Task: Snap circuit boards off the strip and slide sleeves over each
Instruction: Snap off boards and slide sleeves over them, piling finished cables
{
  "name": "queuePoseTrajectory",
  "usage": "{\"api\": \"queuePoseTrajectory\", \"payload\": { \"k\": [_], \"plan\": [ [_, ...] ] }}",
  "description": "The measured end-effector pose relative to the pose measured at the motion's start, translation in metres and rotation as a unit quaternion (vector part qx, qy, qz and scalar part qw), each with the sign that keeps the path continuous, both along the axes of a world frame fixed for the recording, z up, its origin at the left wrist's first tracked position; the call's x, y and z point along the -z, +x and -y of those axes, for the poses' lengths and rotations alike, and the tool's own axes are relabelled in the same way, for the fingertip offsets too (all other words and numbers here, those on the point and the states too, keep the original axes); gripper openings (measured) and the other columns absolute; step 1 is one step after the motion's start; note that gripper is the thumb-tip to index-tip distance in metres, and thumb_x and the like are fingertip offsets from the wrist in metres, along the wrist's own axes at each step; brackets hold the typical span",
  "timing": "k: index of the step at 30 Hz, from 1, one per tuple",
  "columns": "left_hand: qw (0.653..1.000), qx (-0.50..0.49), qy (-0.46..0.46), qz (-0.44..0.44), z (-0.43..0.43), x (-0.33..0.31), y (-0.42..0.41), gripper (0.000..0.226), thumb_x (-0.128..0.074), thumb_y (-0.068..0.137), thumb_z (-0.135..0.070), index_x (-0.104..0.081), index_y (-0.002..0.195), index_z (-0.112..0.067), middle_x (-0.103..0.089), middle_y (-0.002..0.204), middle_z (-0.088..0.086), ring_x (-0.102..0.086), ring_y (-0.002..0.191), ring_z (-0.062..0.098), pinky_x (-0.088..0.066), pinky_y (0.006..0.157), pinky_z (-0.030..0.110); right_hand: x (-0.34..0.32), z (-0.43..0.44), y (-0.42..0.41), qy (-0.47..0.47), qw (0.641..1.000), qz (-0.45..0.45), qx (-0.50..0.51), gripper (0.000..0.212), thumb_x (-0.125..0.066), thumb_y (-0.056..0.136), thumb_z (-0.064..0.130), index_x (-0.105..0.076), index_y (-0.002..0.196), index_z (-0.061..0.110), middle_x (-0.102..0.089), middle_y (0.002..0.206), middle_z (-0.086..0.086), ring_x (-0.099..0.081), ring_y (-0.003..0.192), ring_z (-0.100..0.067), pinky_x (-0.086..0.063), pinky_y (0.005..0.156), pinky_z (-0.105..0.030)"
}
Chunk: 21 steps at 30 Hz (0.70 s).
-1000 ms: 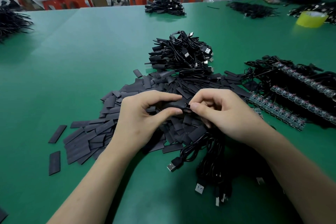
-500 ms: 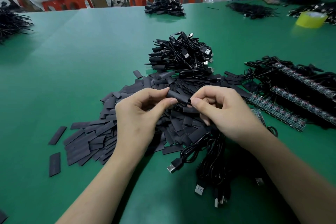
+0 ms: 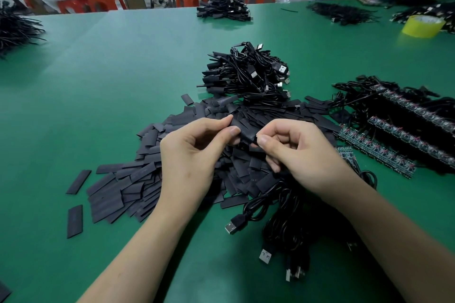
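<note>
Two bare hands meet above a green worktop. The left hand pinches the left end of a black sleeve between thumb and forefinger, and its other fingers curl loosely underneath. The right hand pinches the sleeve's right end with thumb and forefinger pressed close together and the rest curled into the palm.

The sleeve is held off the worktop between the two hands, tilted down to the right. Whether a board sits inside it cannot be told.

Directly below the hands sprawls a pile of sleeves, flat and black, with a few lying loose at its left edge. To the right, strips of circuit boards lie in rows, with black wires behind them. Black USB cables trail beneath the right wrist. Beyond the pile is a heap of cables. A yellow tape roll stands at the far right.
</note>
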State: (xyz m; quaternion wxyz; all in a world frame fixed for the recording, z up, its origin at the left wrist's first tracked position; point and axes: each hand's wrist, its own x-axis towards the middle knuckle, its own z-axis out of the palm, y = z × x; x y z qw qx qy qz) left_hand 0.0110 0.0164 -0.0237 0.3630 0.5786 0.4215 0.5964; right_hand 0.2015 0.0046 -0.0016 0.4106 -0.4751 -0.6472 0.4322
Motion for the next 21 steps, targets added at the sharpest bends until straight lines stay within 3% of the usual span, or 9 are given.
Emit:
{"api": "queuePoseTrajectory", "payload": {
  "k": [5, 9, 12, 15, 21],
  "plan": [
    [0.994, 0.019, -0.048, 0.096, -0.0025, -0.0036, -0.0001, 0.015, -0.079, 0.084, -0.004, -0.078, 0.097, -0.012, -0.079, 0.084, 0.006, -0.077, 0.075, 0.014, -0.057, 0.072, 0.018, -0.0006, 0.0005, -0.0012, -0.001, 1.000, 0.008, -0.009, 0.017, -0.058, 0.103, 0.017, -0.069, 0.091, 0.022, -0.062, 0.064, 0.000, -0.064, 0.062, -0.014, -0.052, 0.066, -0.025],
    [0.994, 0.013, -0.059, 0.091, -0.0022, -0.0039, -0.0007, 0.016, -0.078, 0.085, -0.004, -0.076, 0.098, -0.014, -0.079, 0.082, 0.007, -0.077, 0.074, 0.014, -0.056, 0.074, 0.019, -0.0004, 0.0021, -0.0042, 0.013, 0.999, 0.051, -0.004, 0.012, -0.059, 0.103, 0.017, -0.067, 0.102, 0.027, -0.071, 0.070, 0.000, -0.071, 0.067, -0.013, -0.048, 0.069, -0.012],
    [0.999, -0.022, -0.029, 0.009, -0.0006, -0.0019, 0.0014, 0.020, -0.082, 0.084, -0.012, -0.077, 0.102, -0.017, -0.079, 0.084, 0.001, -0.076, 0.079, 0.013, -0.056, 0.077, 0.021, -0.0011, 0.0028, -0.0056, 0.034, 0.997, 0.059, 0.019, 0.015, -0.060, 0.102, 0.015, -0.069, 0.095, 0.026, -0.072, 0.069, 0.001, -0.069, 0.064, -0.009, -0.044, 0.066, -0.008],
    [0.994, -0.040, 0.010, -0.102, 0.0038, -0.0015, 0.0058, 0.039, -0.089, 0.077, -0.022, -0.076, 0.114, -0.023, -0.077, 0.089, -0.008, -0.074, 0.087, 0.009, -0.057, 0.083, 0.024, -0.0015, 0.0042, -0.0067, 0.049, 0.996, 0.061, 0.032, 0.019, -0.061, 0.101, 0.012, -0.071, 0.092, 0.025, -0.071, 0.066, 0.001, -0.067, 0.061, -0.007, -0.044, 0.062, -0.008],
    [0.986, -0.054, 0.021, -0.158, 0.0057, -0.0047, 0.0063, 0.043, -0.087, 0.078, -0.020, -0.075, 0.119, -0.023, -0.077, 0.091, -0.012, -0.072, 0.089, -0.001, -0.054, 0.082, 0.016, 0.0027, 0.0045, -0.0084, 0.096, 0.987, 0.120, 0.051, 0.020, -0.061, 0.100, 0.013, -0.070, 0.089, 0.028, -0.068, 0.064, 0.009, -0.065, 0.062, -0.006, -0.045, 0.063, -0.012]
  ]
}}
